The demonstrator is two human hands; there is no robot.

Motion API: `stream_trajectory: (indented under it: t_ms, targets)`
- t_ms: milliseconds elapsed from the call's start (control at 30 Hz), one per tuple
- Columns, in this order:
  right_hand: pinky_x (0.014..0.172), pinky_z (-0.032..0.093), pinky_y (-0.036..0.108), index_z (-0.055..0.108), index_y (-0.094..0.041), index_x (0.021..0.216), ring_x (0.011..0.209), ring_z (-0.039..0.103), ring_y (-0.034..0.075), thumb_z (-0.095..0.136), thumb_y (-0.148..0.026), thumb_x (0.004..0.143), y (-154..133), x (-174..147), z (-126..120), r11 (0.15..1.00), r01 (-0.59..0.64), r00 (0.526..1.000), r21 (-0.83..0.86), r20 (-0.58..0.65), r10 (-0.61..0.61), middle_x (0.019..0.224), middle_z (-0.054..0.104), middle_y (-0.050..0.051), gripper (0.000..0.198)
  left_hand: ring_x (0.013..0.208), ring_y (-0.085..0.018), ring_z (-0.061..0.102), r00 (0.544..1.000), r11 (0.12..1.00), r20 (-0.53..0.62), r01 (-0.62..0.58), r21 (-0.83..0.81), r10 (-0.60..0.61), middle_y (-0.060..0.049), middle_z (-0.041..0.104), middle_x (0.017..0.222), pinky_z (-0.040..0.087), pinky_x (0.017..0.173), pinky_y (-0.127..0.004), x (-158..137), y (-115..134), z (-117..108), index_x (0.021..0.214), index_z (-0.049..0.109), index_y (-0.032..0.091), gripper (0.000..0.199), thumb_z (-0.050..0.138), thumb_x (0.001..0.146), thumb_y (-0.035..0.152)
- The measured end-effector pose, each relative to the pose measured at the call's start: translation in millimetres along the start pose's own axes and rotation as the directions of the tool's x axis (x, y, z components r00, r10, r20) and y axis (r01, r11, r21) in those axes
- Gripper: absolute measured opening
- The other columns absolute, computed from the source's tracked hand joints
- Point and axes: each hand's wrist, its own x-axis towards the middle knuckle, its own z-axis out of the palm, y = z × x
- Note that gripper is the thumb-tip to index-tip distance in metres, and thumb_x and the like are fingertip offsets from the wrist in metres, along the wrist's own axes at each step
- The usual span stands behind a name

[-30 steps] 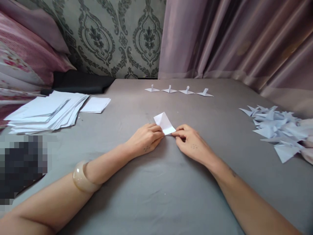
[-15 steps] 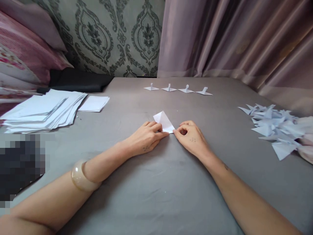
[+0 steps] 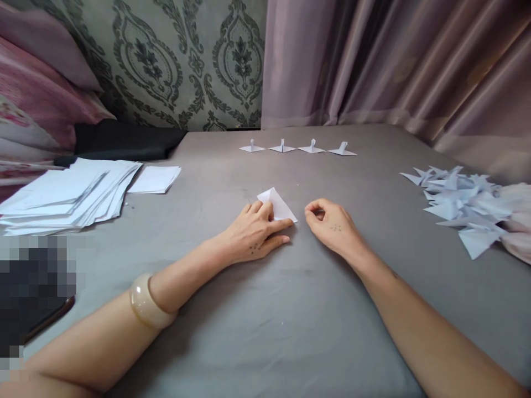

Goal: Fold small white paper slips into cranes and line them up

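Note:
A small sheet of white paper (image 3: 282, 208), folded into a triangle-like shape, lies on the grey cloth surface. My left hand (image 3: 256, 229) rests on its near-left part, the index finger stretched along the near edge and the thumb apart on the cloth. Parts of the paper are hidden under those fingers. To the right, apart from the paper, my right hand (image 3: 332, 224) has its thumb and fingertips drawn together, with nothing visible between them. A pale bangle (image 3: 150, 303) circles the left wrist.
Several folded paper cranes (image 3: 282, 146) stand in a row at the back. More cranes (image 3: 464, 202) are heaped at the right. A large paper stack (image 3: 66, 193) and a smaller stack (image 3: 154, 179) lie left, before a folded black cloth (image 3: 128, 139). A blurred dark object (image 3: 35, 293) sits near left.
My right hand has come away from the paper's right corner and moved a little right. My left index finger has slid right along the near edge, its thumb now spread away.

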Motion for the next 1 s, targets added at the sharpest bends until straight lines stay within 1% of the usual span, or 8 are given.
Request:
stream_trajectory:
  t_ms: [267,367,433,500,567,667,767,1000]
  targets:
    - [0.067,0.045,0.029,0.068,-0.022,0.093,0.066,0.056,0.013,0.056,-0.028,0.081,-4,-3,15,0.986,0.165,0.984,-0.010,0.063,-0.164,0.089,0.065,0.002,0.019,0.089,-0.023,0.047,0.995,0.998,-0.086,-0.037,0.053,0.042,-0.010,0.052,0.097,0.040,0.080,-0.037,-3,2,7,0.126,0.055,0.026,0.045,0.032,0.095,0.049]
    - [0.063,0.044,0.027,0.067,-0.022,0.083,0.062,0.053,0.011,0.060,-0.028,0.080,-5,-4,18,0.969,0.247,0.969,-0.009,0.033,-0.246,0.086,0.063,0.001,0.010,0.091,-0.022,0.050,0.972,0.997,-0.232,-0.028,0.073,0.045,-0.010,0.056,0.101,0.040,0.079,-0.035,-7,1,8,0.109,0.061,0.019,0.033,0.037,0.096,0.038]
    - [0.062,0.043,0.025,0.066,-0.021,0.081,0.065,0.053,0.011,0.058,-0.024,0.082,-8,-6,18,0.937,0.346,0.937,-0.036,-0.043,-0.348,0.087,0.062,0.001,0.008,0.096,-0.024,0.050,0.892,0.989,-0.452,0.086,0.120,-0.023,-0.012,0.056,0.106,0.038,0.084,-0.037,-9,0,7,0.108,0.059,0.017,0.027,0.045,0.093,0.035]
    - [0.064,0.042,0.025,0.066,-0.021,0.085,0.074,0.055,0.013,0.053,-0.020,0.086,-11,-9,16,0.873,0.464,0.865,-0.148,-0.139,-0.483,0.091,0.061,0.003,0.013,0.105,-0.026,0.047,0.757,0.962,-0.649,0.228,0.152,-0.077,-0.014,0.054,0.113,0.034,0.090,-0.042,-11,-1,5,0.116,0.054,0.017,0.032,0.052,0.089,0.035]
    - [0.068,0.041,0.026,0.066,-0.020,0.090,0.081,0.055,0.015,0.048,-0.016,0.089,-13,-12,12,0.776,0.549,0.769,-0.311,-0.178,-0.614,0.092,0.061,0.005,0.019,0.111,-0.027,0.045,0.711,0.943,-0.701,0.269,0.197,-0.056,-0.013,0.055,0.118,0.028,0.094,-0.044,-13,-3,3,0.118,0.053,0.021,0.032,0.055,0.087,0.031]
    - [0.071,0.040,0.028,0.066,-0.020,0.088,0.077,0.052,0.016,0.045,-0.011,0.089,-13,-15,6,0.635,0.617,0.688,-0.464,-0.073,-0.722,0.091,0.062,0.005,0.023,0.110,-0.022,0.048,0.828,0.954,-0.558,0.120,0.277,0.058,-0.005,0.063,0.110,0.023,0.095,-0.042,-16,-3,2,0.100,0.060,0.024,0.017,0.049,0.089,0.017]
    - [0.069,0.039,0.028,0.065,-0.019,0.086,0.076,0.051,0.016,0.045,-0.011,0.090,-10,-17,2,0.593,0.649,0.705,-0.477,0.085,-0.704,0.091,0.061,0.005,0.022,0.100,-0.019,0.053,0.920,0.967,-0.375,-0.020,0.254,0.118,-0.002,0.068,0.091,0.023,0.095,-0.041,-17,-2,3,0.083,0.061,0.021,0.022,0.044,0.089,0.009]
    - [0.055,0.031,0.027,0.062,-0.023,0.100,0.072,0.049,0.014,0.043,-0.020,0.092,-10,-22,-1,0.671,0.570,0.807,-0.473,0.169,-0.566,0.096,0.054,0.004,0.021,0.098,-0.022,0.054,0.952,0.982,-0.291,-0.041,0.183,0.094,-0.005,0.070,0.086,0.025,0.093,-0.044,-17,4,2,0.076,0.062,0.018,0.025,0.046,0.093,0.027]
